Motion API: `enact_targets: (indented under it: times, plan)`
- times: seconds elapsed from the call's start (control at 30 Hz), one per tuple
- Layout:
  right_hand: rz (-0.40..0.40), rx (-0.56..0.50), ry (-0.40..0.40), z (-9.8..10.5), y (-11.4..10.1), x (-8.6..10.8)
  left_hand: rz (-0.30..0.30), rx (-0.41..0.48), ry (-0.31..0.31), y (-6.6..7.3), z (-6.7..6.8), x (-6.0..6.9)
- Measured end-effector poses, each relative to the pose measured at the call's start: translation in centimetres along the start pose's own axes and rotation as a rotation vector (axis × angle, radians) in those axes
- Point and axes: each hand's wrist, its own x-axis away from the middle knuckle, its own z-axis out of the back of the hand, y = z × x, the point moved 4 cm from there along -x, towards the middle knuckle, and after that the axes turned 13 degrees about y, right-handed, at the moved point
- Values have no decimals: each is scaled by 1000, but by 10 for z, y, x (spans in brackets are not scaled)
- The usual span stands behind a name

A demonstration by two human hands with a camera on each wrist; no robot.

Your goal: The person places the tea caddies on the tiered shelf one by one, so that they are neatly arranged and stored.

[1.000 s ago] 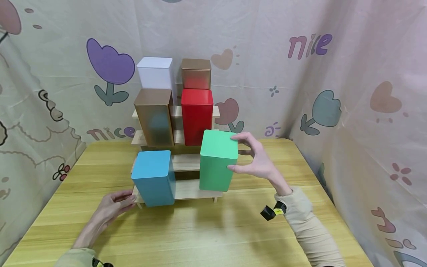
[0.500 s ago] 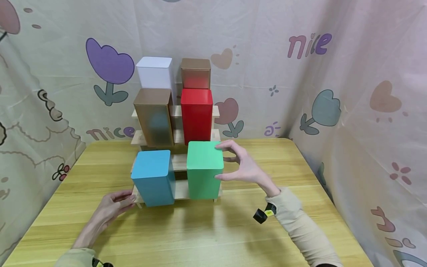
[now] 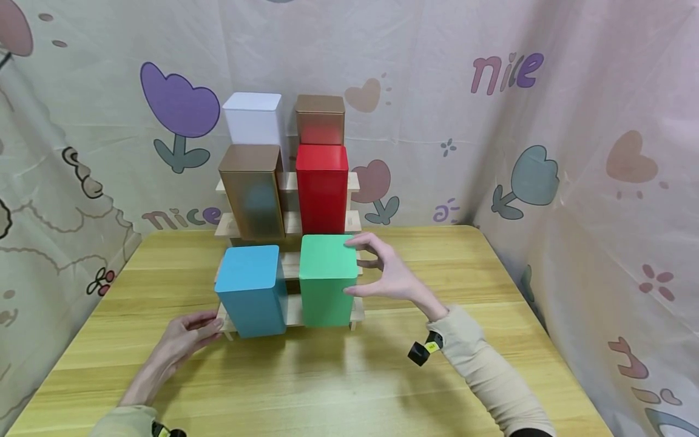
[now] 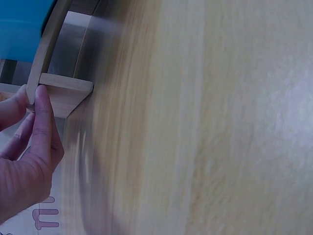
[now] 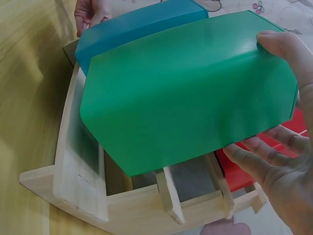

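My right hand grips a green box near its top, thumb on the front and fingers behind. The box is over the lowest board of a wooden step shelf; whether its base touches the board I cannot tell. To its left, a blue box stands on that same lowest board. My left hand pinches the left end of the lowest board between thumb and fingers, close to the blue box. The left wrist view shows the fingers on the board's edge, beside a wooden support.
Higher on the shelf stand a brown box and a red box. Behind them are a white box and another brown box. The shelf sits on a wood-grain table, with patterned cloth around it.
My right hand has moved the green box left and lower, toward the blue box, and the box now looks straighter. The left hand has kept its place.
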Motion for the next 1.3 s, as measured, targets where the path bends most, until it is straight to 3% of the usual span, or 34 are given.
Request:
enact_targets:
  times: [1.3]
  plan:
    - [-86, -45, -32, -13, 20, 0, -10, -18, -2, 0, 1, 0]
